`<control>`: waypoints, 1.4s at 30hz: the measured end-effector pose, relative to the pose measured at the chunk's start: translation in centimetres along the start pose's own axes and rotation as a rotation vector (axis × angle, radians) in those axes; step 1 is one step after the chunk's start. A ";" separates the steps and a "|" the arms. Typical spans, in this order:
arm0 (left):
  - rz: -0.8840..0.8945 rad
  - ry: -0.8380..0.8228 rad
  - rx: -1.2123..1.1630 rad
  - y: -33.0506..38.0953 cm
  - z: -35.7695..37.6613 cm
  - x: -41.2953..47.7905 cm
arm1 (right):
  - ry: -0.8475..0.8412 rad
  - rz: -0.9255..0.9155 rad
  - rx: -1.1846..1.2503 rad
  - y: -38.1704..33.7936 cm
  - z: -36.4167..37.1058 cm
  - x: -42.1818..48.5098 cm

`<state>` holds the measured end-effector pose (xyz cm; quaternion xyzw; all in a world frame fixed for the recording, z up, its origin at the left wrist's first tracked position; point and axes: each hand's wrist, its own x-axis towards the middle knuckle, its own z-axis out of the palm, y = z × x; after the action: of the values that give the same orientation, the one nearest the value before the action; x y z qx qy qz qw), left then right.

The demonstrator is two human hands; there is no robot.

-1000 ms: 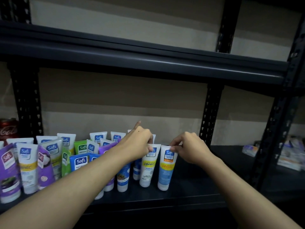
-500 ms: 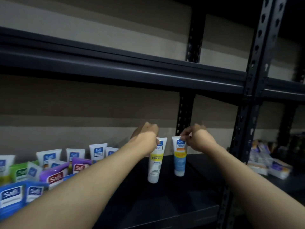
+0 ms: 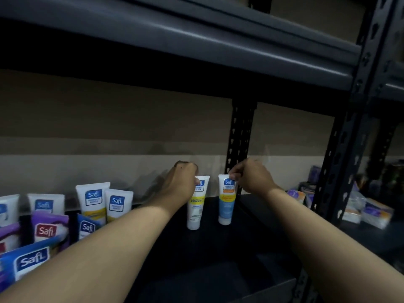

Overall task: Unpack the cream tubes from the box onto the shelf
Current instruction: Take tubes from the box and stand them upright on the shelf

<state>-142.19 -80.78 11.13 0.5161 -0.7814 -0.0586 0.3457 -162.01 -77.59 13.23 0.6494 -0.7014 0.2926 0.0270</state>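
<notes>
Head view, placing step: left hand (image 3: 181, 184) pinches the yellow tube (image 3: 195, 207), right hand (image 3: 253, 180) the blue tube (image 3: 226, 207), both apparently standing cap-down on the shelf (image 3: 258, 235). Next: let go without toppling either.

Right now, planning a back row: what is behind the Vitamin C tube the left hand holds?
Behind the Vitamin C tube: bare shelf, then the beige wall. No tube shows there. The left hand hides the spot behind its top.

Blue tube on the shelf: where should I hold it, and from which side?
Pinch the blue tube by its flat top edge, from the right: it stands upright on its cap, and the yellow tube stands close on its left.
</notes>
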 end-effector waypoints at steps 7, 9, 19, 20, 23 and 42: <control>0.015 -0.004 -0.023 -1.0 1.9 0.7 | 0.025 0.040 0.036 1.5 3.0 1.2; 0.024 -0.005 -0.035 -1.0 2.1 0.8 | 0.036 0.047 0.064 1.6 3.3 1.1; -0.182 -0.023 -0.340 -2.3 4.5 -1.2 | 0.091 0.080 0.260 1.0 3.8 -1.3; -0.213 -0.020 -0.366 -2.6 5.0 -1.7 | 0.128 0.136 0.361 0.8 4.1 -2.1; -0.310 -0.052 -0.379 -3.3 6.7 -3.8 | 0.073 0.282 0.485 1.3 6.3 -4.6; -0.416 0.072 -0.500 -6.4 14.3 -2.4 | 0.026 0.332 0.515 4.1 14.3 -2.8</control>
<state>-145.34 -85.53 -3.69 0.5656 -0.6079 -0.2997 0.4699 -160.52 -81.56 -1.30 0.5075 -0.7004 0.4693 -0.1779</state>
